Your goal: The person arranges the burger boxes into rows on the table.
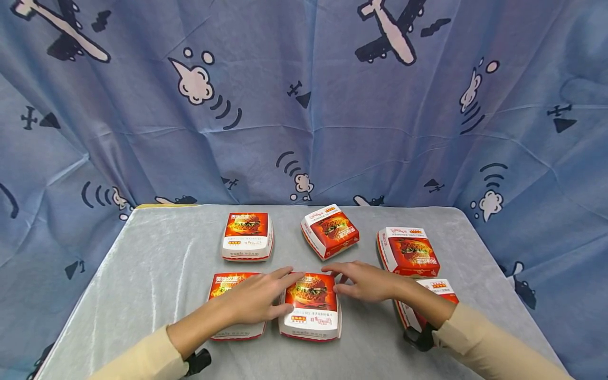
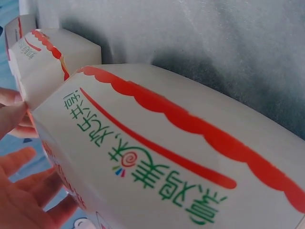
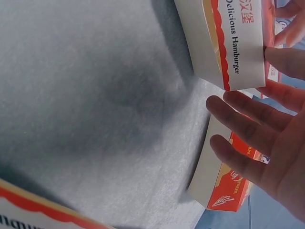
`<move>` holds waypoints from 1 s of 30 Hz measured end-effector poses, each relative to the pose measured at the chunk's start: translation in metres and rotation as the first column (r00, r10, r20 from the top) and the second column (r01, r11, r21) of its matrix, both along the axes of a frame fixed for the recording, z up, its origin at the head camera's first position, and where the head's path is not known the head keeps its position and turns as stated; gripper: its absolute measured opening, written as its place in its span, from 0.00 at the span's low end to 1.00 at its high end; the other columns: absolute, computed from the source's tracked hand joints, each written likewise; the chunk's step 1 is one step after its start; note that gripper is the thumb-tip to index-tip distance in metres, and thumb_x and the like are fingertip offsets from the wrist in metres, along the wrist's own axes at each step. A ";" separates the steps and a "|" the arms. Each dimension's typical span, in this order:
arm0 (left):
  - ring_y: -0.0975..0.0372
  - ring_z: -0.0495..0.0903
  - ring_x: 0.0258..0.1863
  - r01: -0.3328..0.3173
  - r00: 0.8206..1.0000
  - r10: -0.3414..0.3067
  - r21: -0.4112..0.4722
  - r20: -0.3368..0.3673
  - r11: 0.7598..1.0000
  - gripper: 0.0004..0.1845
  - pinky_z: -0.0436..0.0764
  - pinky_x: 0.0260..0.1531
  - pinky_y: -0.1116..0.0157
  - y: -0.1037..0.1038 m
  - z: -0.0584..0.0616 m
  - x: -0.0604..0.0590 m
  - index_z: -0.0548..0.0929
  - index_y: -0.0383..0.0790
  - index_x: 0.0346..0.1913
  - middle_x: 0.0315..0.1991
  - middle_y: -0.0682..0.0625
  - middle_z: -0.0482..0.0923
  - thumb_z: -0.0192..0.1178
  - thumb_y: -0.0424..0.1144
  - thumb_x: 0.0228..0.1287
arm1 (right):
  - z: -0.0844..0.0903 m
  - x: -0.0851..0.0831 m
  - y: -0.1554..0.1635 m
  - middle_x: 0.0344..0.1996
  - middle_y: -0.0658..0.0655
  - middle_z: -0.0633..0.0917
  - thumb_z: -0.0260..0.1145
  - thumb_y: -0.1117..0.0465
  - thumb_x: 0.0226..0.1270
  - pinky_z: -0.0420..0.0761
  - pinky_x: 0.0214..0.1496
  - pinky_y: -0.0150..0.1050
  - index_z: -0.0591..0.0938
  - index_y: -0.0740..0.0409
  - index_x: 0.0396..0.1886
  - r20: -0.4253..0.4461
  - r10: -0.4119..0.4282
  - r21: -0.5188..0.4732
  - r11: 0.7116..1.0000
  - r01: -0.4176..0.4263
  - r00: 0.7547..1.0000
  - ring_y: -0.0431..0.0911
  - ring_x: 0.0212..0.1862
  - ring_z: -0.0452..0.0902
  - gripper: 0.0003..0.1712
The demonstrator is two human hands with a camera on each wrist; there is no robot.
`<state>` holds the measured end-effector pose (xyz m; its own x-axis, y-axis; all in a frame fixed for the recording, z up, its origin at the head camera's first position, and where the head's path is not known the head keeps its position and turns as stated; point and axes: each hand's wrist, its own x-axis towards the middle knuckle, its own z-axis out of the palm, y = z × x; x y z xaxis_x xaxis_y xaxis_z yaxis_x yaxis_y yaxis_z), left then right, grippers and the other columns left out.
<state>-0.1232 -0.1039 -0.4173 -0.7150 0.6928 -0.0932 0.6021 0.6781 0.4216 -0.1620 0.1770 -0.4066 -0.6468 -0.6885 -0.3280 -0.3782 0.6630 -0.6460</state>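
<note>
A red and white hamburger box (image 1: 311, 303) lies on the table between both hands. My left hand (image 1: 260, 296) reaches over a second hamburger box (image 1: 230, 331), partly hiding it, and its thumb and fingertips are at the left side of the middle box. From the other side, my right hand (image 1: 364, 282) has its fingertips at the middle box's right edge. In the right wrist view, the right hand's fingers (image 3: 255, 164) are spread and mostly straight, with the thumb touching the box edge. The left wrist view shows a large white box side (image 2: 157, 138) close up.
Two hamburger boxes stand further back, one at left (image 1: 246, 237) and one turned askew (image 1: 330, 232). At right are another box (image 1: 409, 253) and one (image 1: 439, 289) partly behind the right forearm. A grey cloth covers the table (image 1: 142, 295); a blue curtain (image 1: 266, 95) hangs behind.
</note>
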 end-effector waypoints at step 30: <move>0.51 0.79 0.58 -0.002 1.000 0.002 -0.002 0.016 1.000 0.35 0.77 0.57 0.51 -0.005 0.007 -0.002 0.68 0.48 0.73 0.67 0.40 0.72 0.65 0.51 0.66 | 0.005 0.000 -0.005 0.56 0.59 0.81 0.62 0.55 0.74 0.78 0.57 0.56 0.70 0.62 0.70 -0.008 0.000 0.005 1.000 0.000 1.000 0.54 0.55 0.78 0.30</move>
